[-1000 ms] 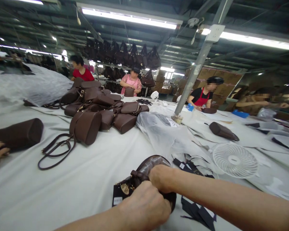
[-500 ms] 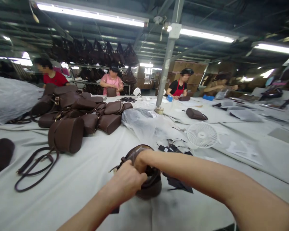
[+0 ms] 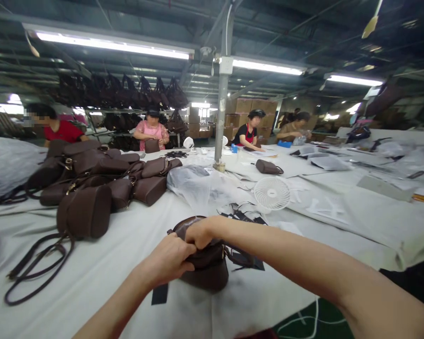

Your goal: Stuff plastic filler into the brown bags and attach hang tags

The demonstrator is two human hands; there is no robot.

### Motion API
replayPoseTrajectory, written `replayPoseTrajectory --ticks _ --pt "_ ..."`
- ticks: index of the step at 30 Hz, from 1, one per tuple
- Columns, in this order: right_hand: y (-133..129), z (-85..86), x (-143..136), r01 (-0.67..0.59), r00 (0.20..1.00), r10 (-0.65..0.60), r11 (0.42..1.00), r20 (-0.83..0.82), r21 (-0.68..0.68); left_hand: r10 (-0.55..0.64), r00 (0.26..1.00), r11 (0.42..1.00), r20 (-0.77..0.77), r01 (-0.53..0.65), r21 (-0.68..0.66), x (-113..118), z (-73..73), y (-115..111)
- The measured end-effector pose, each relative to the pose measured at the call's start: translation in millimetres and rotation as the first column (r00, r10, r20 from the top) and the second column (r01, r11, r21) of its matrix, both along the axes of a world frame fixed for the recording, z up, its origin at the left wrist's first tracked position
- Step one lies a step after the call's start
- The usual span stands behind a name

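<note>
Since the earlier frames the view has swung rightward, so the heap of bags and the fan sit further left than they did, and the card tag that showed at the near left of the bag a second ago now mostly lies under it as a dark slip.

Both hands are closed on the small brown bag, which stands on the white table cover near the front edge, centre of view. The left hand is curled over its near rim, fingers folded round the soft top. The right hand pinches the far side of the opening, thumb and fingers together; whether it holds a strap, a drawstring or only the leather I cannot tell, as the fingers hide it.

Far left lies a pile of finished brown bags, one loose strap trailing toward the near edge. A small white fan lies flat to the right beyond the bag, with clear plastic wrap behind it. Dark cut pieces lie just beyond the bag.

Risk, as I judge it: with both grips high on a soft body near the table's front edge, a hard pull could tip the bag or drag it off the edge.
</note>
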State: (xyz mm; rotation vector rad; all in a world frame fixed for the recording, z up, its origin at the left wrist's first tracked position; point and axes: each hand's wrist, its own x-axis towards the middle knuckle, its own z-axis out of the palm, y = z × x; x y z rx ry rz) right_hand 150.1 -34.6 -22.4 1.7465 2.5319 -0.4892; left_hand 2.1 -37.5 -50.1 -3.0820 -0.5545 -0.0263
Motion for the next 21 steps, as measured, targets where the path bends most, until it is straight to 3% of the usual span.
replayPoseTrajectory --ticks 3,5,7,10,13,18,21 --pt "-26 46.9 18 -0.005 0.998 0.001 0.999 0.066 0.05 0.048 0.997 0.999 0.052 -0.047 -0.007 2 1.9 -2" --pt "-51 59.9 33 0.133 0.978 -0.155 0.98 0.142 0.148 0.049 0.991 0.999 0.128 -0.047 -0.013 7 0.6 -5" --pt "-76 56.5 47 0.267 0.937 -0.282 0.959 0.208 0.099 -0.003 0.977 1.0 0.214 0.004 -0.005 14 -1.3 -8" --pt "-99 38.8 61 0.28 0.938 -0.275 0.96 0.212 0.005 -0.095 0.962 0.995 0.258 0.098 0.001 22 -3.5 -9" --pt "-101 31.8 66 0.202 0.964 -0.229 0.961 0.133 0.189 -0.149 0.962 0.986 0.229 0.161 -0.035 28 -3.6 -8" --pt "-77 38.9 60 -0.002 0.992 -0.064 0.851 0.106 0.526 -0.053 0.998 0.975 0.032 0.059 -0.214 39 7.0 -6" --pt "-69 37.3 53 -0.055 0.98 -0.076 0.785 0.184 0.618 -0.012 0.99 0.96 0.14 0.051 -0.277 52 14.1 -9"
